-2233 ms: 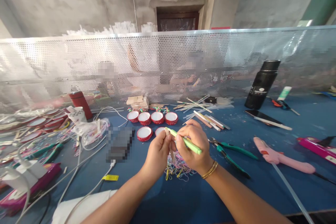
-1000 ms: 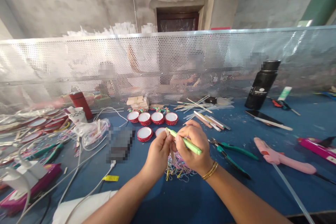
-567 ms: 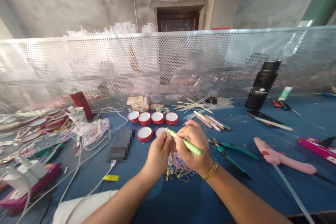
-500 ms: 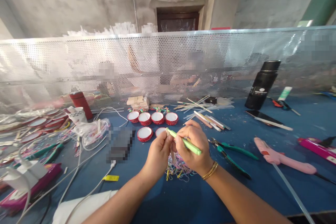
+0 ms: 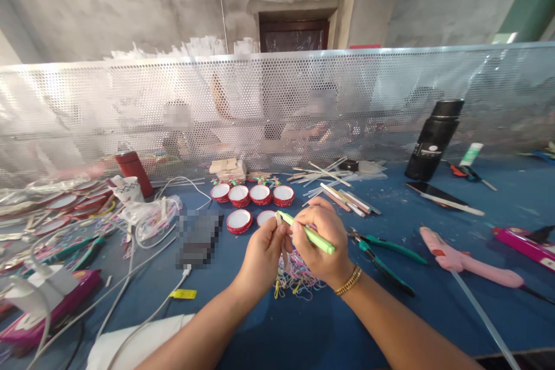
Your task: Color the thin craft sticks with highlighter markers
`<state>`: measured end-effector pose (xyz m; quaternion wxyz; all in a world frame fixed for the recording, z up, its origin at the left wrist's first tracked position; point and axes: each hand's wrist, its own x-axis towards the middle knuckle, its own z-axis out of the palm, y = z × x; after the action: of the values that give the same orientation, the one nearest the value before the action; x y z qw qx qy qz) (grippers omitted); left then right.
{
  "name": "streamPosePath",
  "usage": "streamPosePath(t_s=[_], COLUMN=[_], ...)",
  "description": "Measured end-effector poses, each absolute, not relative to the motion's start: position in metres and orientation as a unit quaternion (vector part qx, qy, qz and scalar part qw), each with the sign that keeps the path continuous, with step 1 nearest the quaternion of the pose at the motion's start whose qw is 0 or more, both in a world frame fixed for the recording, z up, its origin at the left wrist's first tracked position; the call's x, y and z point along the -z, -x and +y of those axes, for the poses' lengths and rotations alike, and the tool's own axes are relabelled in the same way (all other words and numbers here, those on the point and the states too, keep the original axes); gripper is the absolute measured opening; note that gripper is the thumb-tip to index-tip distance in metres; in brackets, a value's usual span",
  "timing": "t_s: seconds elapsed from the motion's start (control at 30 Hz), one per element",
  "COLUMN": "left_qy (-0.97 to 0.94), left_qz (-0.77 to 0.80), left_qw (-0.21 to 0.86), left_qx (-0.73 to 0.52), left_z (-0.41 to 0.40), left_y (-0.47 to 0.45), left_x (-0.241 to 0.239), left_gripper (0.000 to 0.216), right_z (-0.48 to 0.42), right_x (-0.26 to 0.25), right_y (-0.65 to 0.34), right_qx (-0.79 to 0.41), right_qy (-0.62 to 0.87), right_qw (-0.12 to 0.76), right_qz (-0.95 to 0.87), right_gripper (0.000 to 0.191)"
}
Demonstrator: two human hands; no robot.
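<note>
My left hand [image 5: 261, 251] pinches a thin flat wooden stick [image 5: 285, 261] between thumb and fingers, its top end poking up above them. In my right hand [image 5: 332, 231], gripped like a pen, is a light green marker [image 5: 319, 240]. The marker's tip is at the stick's upper end; whether it touches cannot be made out. Below the hands lies a tangle of pastel strings [image 5: 299, 278]. Just beyond them, small round red-rimmed white discs [image 5: 239, 219] stand in two rows, one partly hidden by my left hand.
Right of my hands lie green-handled pliers [image 5: 384, 251], a pink glue gun [image 5: 468, 260] and a black bottle [image 5: 435, 140]. Loose sticks [image 5: 325, 172] lie at the back before a perforated metal screen [image 5: 243, 92]. Left are a phone [image 5: 200, 240], cables and a red flask [image 5: 134, 172].
The marker has shifted slightly right with my right hand. My left hand and the stick have barely moved.
</note>
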<state>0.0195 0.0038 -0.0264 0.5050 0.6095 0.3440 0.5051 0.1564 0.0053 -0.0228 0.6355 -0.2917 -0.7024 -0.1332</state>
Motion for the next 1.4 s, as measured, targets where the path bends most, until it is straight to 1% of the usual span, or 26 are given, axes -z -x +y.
streamPosePath(t_s=[0.37,0.83,1.4], left_qy=[-0.613,-0.609,-0.614], left_qz=[0.345,0.351,0.347], left_qw=[0.506,0.500,0.503], left_qx=[-0.498,-0.507,-0.500], left_z=[0.0028,0.0013,0.0028], left_y=[-0.0192,-0.0190,-0.0183], left_x=[0.0258,0.0218,0.0247], left_gripper=[0.039,0.044,0.041], right_z=[0.0052,0.0049,0.0049], right_x=[0.0234,0.0227,0.0223], right_y=[-0.1561,-0.1567,-0.1575], right_qx=[0.138,0.142,0.136], right_qy=[0.290,0.294,0.297], right_qw=[0.633,0.631,0.634], right_qz=[-0.705,-0.704,-0.701], right_gripper=[0.011,0.013,0.012])
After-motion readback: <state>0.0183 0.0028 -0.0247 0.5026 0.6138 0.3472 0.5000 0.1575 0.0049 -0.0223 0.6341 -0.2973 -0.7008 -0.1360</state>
